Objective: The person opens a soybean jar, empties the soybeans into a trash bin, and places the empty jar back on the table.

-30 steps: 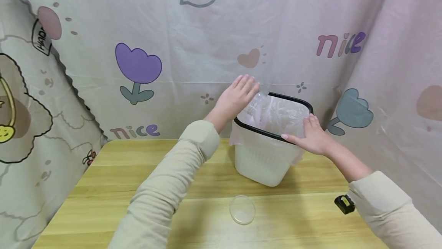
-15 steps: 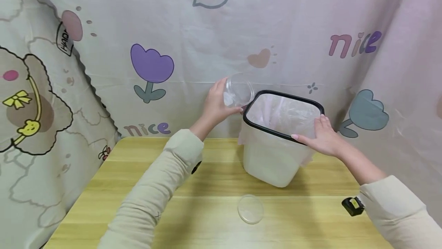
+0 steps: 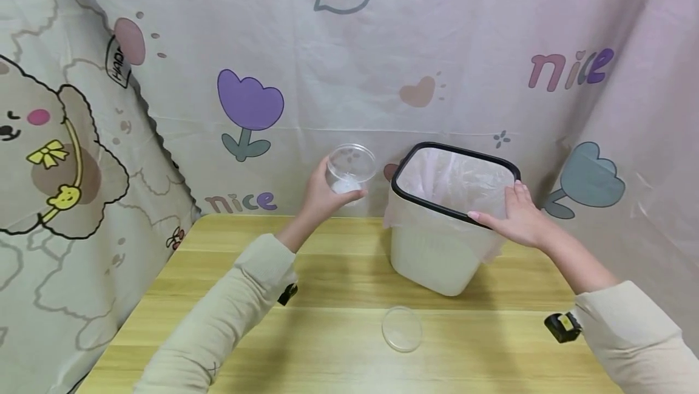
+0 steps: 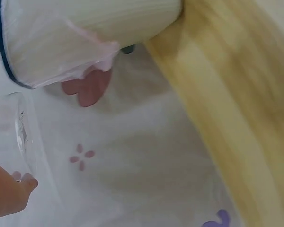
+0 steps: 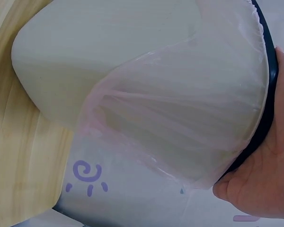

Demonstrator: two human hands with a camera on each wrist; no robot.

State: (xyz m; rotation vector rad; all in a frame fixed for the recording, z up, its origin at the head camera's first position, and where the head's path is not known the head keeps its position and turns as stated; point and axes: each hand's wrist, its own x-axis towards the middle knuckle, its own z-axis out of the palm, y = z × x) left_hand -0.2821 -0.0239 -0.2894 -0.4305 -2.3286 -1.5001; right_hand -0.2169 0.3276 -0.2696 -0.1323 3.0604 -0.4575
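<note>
My left hand (image 3: 324, 190) holds a clear plastic jar (image 3: 352, 166), its round mouth tipped partly toward me and a whitish patch low inside. It is raised off the table, left of a white trash bin (image 3: 426, 254). In the left wrist view, part of the jar (image 4: 9, 118) shows at the left edge beside the thumb. A thin plastic bag (image 3: 453, 178) lines the bin, folded out over its black rim (image 3: 437, 206). My right hand (image 3: 521, 218) rests on the rim's near right corner, fingers and thumb extended. A clear round lid (image 3: 402, 329) lies flat on the table.
The wooden table (image 3: 338, 345) runs back to a patterned curtain (image 3: 338, 78) behind the bin. Another curtain fold hangs at the left, with a cartoon animal on it. Small black devices (image 3: 562, 327) sit by the sleeves.
My left hand has drawn the jar from the bin's left rim leftward and down, turning it more upright. My right hand stays on the bin's rim. The head view has shifted slightly left.
</note>
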